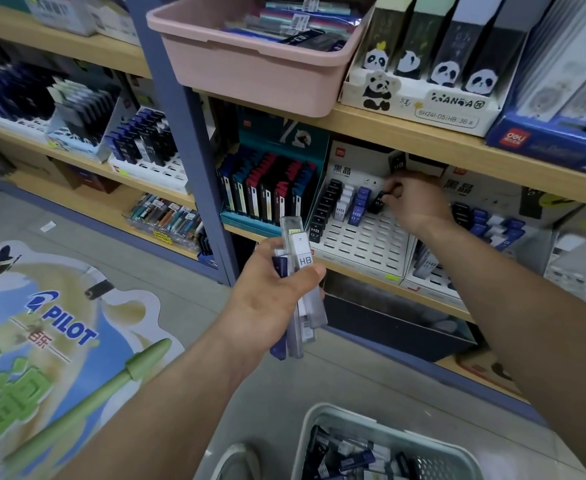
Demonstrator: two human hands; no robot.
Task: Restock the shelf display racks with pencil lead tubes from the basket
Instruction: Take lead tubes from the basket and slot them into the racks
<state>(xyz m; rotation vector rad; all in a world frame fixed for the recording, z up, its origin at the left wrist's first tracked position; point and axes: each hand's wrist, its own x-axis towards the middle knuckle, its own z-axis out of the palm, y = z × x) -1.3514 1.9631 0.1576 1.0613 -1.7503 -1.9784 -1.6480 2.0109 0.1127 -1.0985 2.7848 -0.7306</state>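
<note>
The right hand [412, 199], nearer the rack [364, 242], pinches a tilted black tube [378, 201] with free slots at its 6 o'clock, while the left hand [274, 303] grips a bundle of tubes [300, 268].

Pink tub [250, 74] — panda box [419, 102] — Pilot floor sticker [62, 327].

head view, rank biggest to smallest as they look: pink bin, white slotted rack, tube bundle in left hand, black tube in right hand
1. pink bin
2. white slotted rack
3. tube bundle in the left hand, enlarged by nearness to the camera
4. black tube pinched by the right hand
</note>
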